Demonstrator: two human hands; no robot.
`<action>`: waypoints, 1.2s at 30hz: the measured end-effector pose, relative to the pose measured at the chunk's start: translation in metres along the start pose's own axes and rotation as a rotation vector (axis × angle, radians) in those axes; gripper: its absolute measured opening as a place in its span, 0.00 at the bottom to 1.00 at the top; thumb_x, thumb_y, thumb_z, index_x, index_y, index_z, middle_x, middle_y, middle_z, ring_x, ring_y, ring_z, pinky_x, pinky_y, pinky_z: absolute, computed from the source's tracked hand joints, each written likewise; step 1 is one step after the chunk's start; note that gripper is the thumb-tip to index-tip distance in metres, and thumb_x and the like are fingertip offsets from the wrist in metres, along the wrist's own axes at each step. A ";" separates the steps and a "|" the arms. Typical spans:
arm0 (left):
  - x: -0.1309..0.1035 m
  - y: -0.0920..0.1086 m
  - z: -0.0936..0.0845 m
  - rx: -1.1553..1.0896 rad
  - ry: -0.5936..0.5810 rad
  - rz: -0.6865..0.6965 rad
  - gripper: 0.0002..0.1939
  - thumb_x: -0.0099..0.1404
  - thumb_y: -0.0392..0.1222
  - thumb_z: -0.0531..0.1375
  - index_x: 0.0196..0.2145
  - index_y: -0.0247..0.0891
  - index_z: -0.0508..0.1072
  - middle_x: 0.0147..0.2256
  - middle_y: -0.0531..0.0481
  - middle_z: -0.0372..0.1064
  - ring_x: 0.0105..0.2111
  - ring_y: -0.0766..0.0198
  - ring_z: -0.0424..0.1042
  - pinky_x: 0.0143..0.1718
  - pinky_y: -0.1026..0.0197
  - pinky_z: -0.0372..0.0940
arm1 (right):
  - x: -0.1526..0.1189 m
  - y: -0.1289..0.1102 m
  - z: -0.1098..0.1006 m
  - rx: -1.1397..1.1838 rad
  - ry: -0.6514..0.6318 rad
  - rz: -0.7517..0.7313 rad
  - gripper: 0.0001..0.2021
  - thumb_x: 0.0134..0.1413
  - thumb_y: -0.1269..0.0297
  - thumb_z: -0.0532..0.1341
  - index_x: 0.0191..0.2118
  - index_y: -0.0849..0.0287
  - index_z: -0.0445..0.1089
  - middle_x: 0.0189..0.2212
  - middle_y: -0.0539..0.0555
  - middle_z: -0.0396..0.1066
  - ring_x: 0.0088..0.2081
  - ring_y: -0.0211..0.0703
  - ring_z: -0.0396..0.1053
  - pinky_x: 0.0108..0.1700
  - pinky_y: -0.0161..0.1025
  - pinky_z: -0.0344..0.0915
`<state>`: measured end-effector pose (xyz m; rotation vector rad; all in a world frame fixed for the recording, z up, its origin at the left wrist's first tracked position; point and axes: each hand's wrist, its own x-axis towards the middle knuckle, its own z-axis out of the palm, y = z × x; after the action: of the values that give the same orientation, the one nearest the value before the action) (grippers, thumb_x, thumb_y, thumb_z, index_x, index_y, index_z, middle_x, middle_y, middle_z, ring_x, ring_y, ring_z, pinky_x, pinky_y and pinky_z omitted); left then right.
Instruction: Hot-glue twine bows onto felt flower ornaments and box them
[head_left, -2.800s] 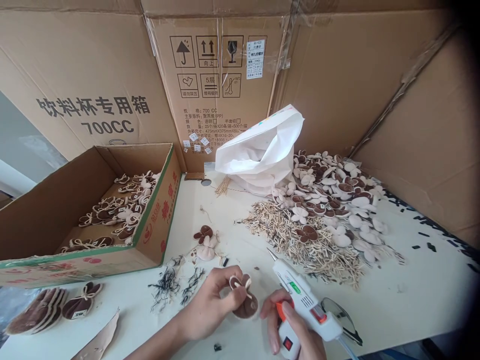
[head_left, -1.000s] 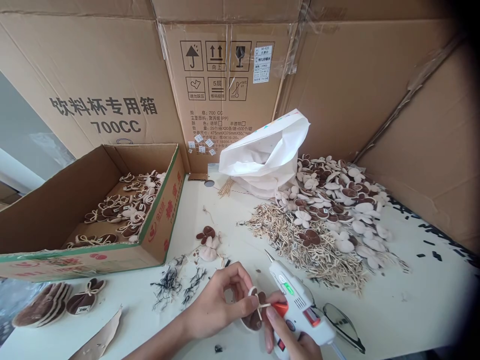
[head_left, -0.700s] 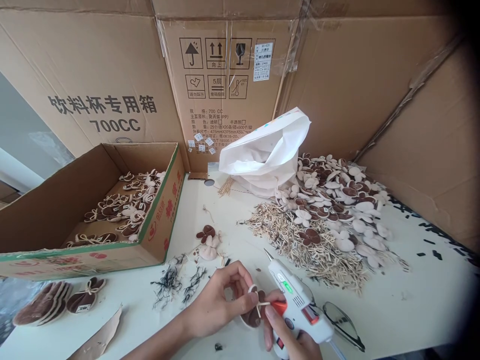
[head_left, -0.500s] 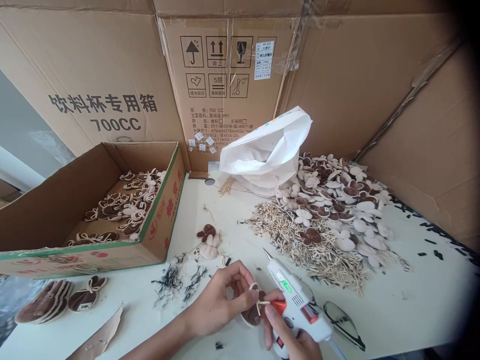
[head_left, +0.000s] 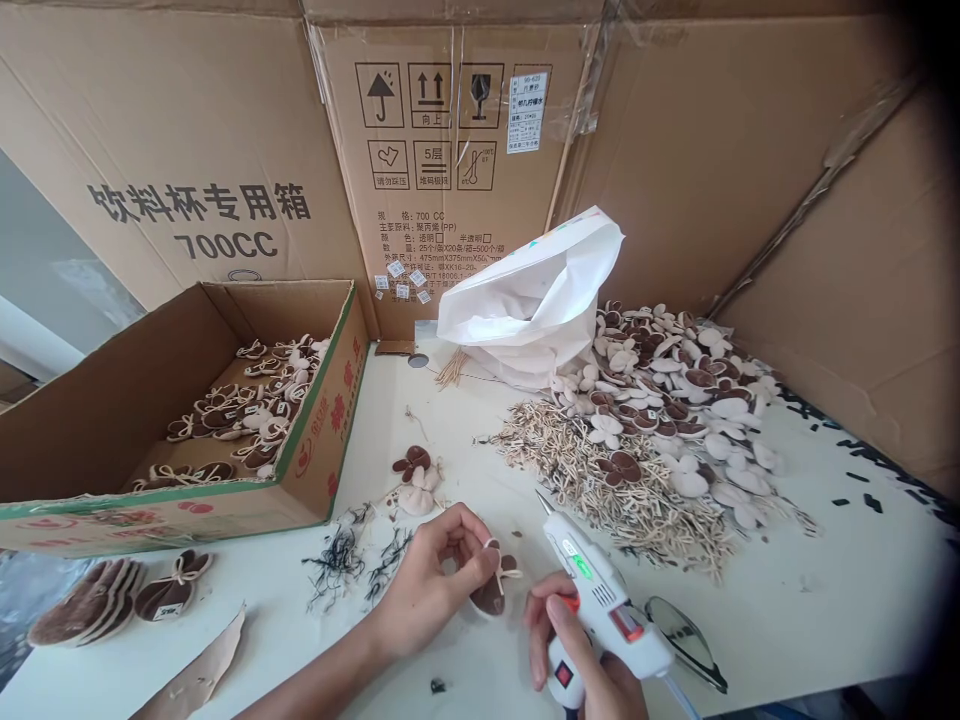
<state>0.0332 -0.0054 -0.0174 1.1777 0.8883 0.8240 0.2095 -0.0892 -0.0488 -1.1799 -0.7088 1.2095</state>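
Near the front edge of the white surface (head_left: 787, 600), left of the glue gun (head_left: 596, 590) and pinched between thumb and fingers of the left hand (head_left: 427, 575): a brown felt piece (head_left: 489, 600) with a cream cord bow (head_left: 508, 574). Long axis of the piece running roughly from far edge to near edge, with small ears away from the body and rounded end nearer. Wrapped around the gun's handle, the right hand (head_left: 585, 655), with fingers just to the right of the piece but not touching. Nozzle aimed toward the far left, its tip beyond and to the right of the bow, apart from both; left hand clearly the nearer to the piece, by contact.

Compared with half a second ago, right fingertips now off the cord end, with an open gap between gun hand and bow. Piece and left hand slightly farther from the near edge; gun a little farther right.

Beyond the gun, toward the right of the surface, a heap of cords (head_left: 600, 500) against a pile of felt pieces (head_left: 675, 400); beside the gun's rear, a pair of glasses (head_left: 686, 635). At the left edge, an open cardboard box (head_left: 319, 440) with more tied pieces inside, much as before.
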 end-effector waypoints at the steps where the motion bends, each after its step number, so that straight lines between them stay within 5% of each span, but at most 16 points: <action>1: 0.000 0.000 0.000 -0.003 0.006 0.007 0.21 0.74 0.58 0.68 0.41 0.36 0.72 0.27 0.46 0.81 0.27 0.61 0.79 0.34 0.60 0.72 | 0.000 -0.001 0.000 0.006 -0.001 0.000 0.16 0.68 0.47 0.70 0.41 0.55 0.74 0.29 0.50 0.77 0.18 0.35 0.67 0.25 0.38 0.50; 10: -0.002 0.008 0.001 0.072 0.005 0.012 0.18 0.77 0.56 0.65 0.41 0.37 0.72 0.28 0.46 0.82 0.28 0.60 0.80 0.35 0.60 0.70 | -0.003 -0.009 0.003 0.006 0.001 0.034 0.18 0.65 0.44 0.71 0.41 0.54 0.75 0.30 0.50 0.76 0.20 0.37 0.67 0.28 0.40 0.56; 16: -0.002 0.007 0.001 0.424 0.044 0.022 0.08 0.77 0.45 0.62 0.38 0.40 0.74 0.25 0.50 0.79 0.27 0.60 0.72 0.35 0.58 0.62 | -0.002 -0.004 -0.001 -0.003 -0.005 0.034 0.19 0.64 0.42 0.71 0.42 0.53 0.75 0.30 0.50 0.77 0.19 0.37 0.67 0.26 0.39 0.52; 22: -0.004 0.010 -0.001 0.647 0.157 0.208 0.02 0.70 0.38 0.64 0.41 0.41 0.76 0.40 0.46 0.74 0.37 0.56 0.67 0.39 0.56 0.62 | -0.001 0.000 -0.002 -0.009 0.010 0.044 0.21 0.62 0.40 0.72 0.41 0.54 0.74 0.29 0.49 0.76 0.18 0.37 0.66 0.26 0.39 0.52; 30: -0.013 0.014 0.002 0.299 -0.182 0.314 0.09 0.71 0.38 0.65 0.47 0.42 0.83 0.41 0.45 0.71 0.37 0.59 0.67 0.38 0.59 0.61 | -0.003 -0.010 0.002 -0.082 0.017 0.094 0.24 0.57 0.37 0.74 0.35 0.55 0.76 0.14 0.46 0.66 0.20 0.40 0.60 0.27 0.40 0.53; 36: -0.014 0.011 0.010 0.221 -0.234 0.283 0.09 0.72 0.41 0.69 0.49 0.42 0.86 0.39 0.44 0.74 0.35 0.60 0.64 0.36 0.60 0.59 | -0.007 -0.011 0.007 -0.034 0.140 0.135 0.26 0.46 0.37 0.80 0.39 0.54 0.81 0.16 0.45 0.67 0.23 0.44 0.65 0.32 0.42 0.68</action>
<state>0.0351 -0.0201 -0.0027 1.5845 0.6391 0.8067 0.2048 -0.0931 -0.0348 -1.3441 -0.5535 1.2169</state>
